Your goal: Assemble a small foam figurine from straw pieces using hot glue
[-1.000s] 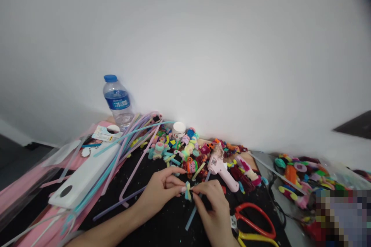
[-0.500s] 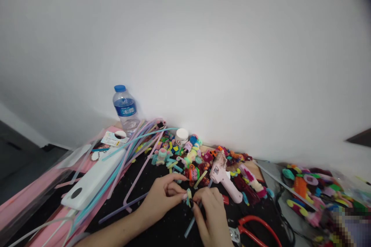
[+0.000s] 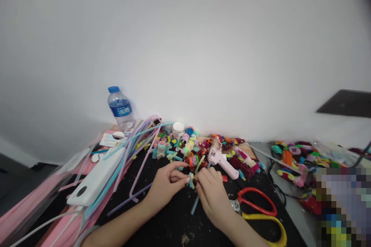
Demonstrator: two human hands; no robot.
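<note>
Between my two hands is a small fuzzy piece of pipe cleaner, pale yellow and light blue. The thumb and index finger of my left hand pinch it from the left. My right hand grips it from the right, its fingertips partly hiding it. Just beyond my fingers lies a pile of small colourful pipe-cleaner figures. Behind my right hand rests a pale pink glue gun. A translucent stick lies on the black mat beside my right hand.
Scissors with one red and one yellow handle lie right of my right forearm. Long pastel pipe cleaners and a white board are at left. A water bottle and white jar stand near the wall. Cables run at right.
The view has shifted, bringing the yellow scissor handle and more of my right forearm into sight. My hands stay together on the pipe-cleaner piece, which has turned slightly.
</note>
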